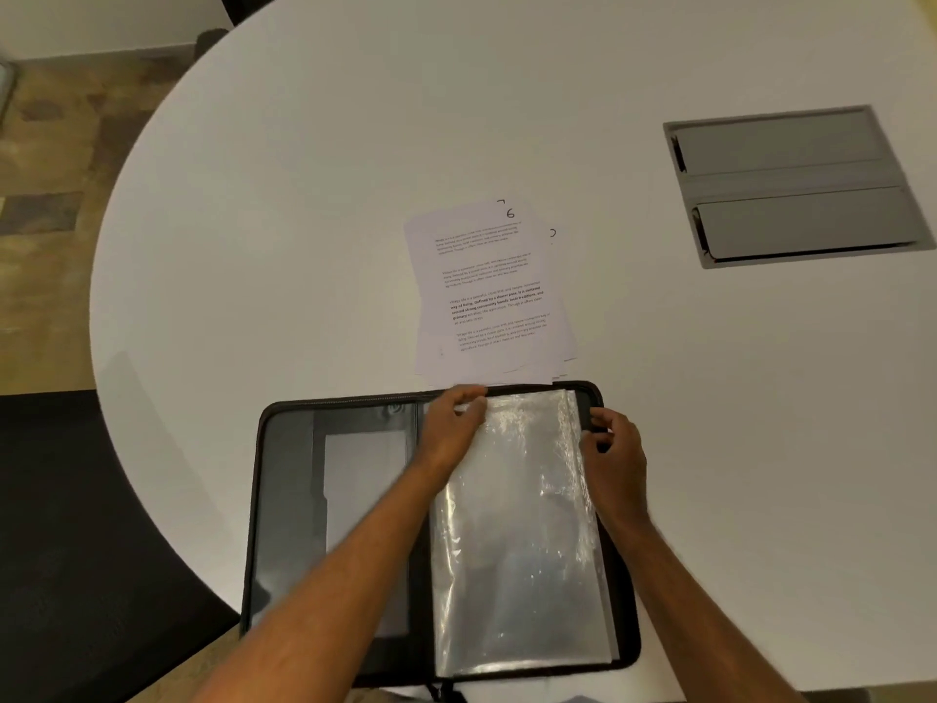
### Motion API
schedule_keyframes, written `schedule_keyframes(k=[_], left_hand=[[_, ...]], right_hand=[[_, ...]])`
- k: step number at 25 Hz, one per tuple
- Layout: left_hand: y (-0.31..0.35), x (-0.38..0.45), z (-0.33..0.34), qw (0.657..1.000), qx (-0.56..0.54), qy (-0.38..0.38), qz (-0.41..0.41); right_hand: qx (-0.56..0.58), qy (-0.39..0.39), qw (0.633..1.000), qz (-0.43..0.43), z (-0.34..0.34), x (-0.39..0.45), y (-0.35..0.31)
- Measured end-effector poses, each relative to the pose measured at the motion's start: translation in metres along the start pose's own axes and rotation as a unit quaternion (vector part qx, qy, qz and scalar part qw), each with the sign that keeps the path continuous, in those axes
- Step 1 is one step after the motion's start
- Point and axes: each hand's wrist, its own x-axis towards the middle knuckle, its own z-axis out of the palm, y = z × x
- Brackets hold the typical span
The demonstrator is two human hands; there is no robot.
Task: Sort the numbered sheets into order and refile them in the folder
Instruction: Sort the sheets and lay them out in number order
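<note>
My left hand point(453, 423) and right hand point(611, 438) pinched the folder point(284, 499)'s empty plastic sleeves point(517, 525); the numbered sheets point(487, 291) lay loose, unfiled, probably unsorted.

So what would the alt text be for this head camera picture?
Both hands, left hand and right hand, pinch the clear plastic sleeves of an open black zip folder on a white round table; loose printed sheets, topmost numbered 6, lie beyond it.

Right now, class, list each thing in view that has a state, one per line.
folder: open, flat on the table
plastic sleeves: empty, inside the folder
numbered sheets: loose stack outside the folder, 6 on top
left hand: grips the sleeves' top edge
right hand: pinches the sleeves' right edge
</note>
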Motion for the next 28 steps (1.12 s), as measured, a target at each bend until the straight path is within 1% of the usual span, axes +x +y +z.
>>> schedule_keyframes(k=[3, 6, 9, 13, 17, 20, 21, 22, 24, 26, 28], left_hand=[[0.021, 0.038, -0.021, 0.998, 0.008, 0.055, 0.014], [0.042, 0.067, -0.035, 0.995, 0.004, 0.094, 0.014], [0.05, 0.092, -0.039, 0.991, 0.019, 0.131, 0.0], [0.048, 0.119, -0.04, 0.981, 0.064, 0.178, -0.035], [0.055, 0.129, -0.034, 0.968, 0.173, 0.163, -0.077], [0.058, 0.137, -0.028, 0.964, 0.192, 0.153, -0.101], [0.058, 0.141, -0.027, 0.965, 0.185, 0.152, -0.107], [0.06, 0.143, -0.026, 0.97, 0.153, 0.15, -0.117], [0.061, 0.147, -0.023, 0.98, 0.048, 0.142, -0.133], [0.063, 0.149, -0.022, 0.978, -0.038, 0.134, -0.153], [0.064, 0.153, -0.022, 0.975, -0.057, 0.13, -0.172]], right_hand=[[0.009, -0.001, 1.0, -0.016, 0.007, 0.036, -0.024], [0.004, -0.006, 0.999, -0.035, 0.017, 0.073, -0.046], [-0.007, -0.008, 0.999, -0.043, 0.026, 0.106, -0.061], [-0.015, -0.02, 0.999, -0.028, 0.041, 0.138, -0.071], [-0.041, -0.028, 0.999, -0.004, 0.054, 0.153, -0.077], [-0.07, -0.038, 0.997, -0.004, 0.062, 0.157, -0.083], [-0.08, -0.042, 0.996, -0.008, 0.064, 0.158, -0.084], [-0.092, -0.046, 0.995, -0.01, 0.067, 0.159, -0.084], [-0.123, -0.057, 0.991, -0.014, 0.071, 0.157, -0.082], [-0.159, -0.066, 0.985, -0.024, 0.072, 0.155, -0.079], [-0.191, -0.07, 0.978, -0.039, 0.073, 0.154, -0.076]])
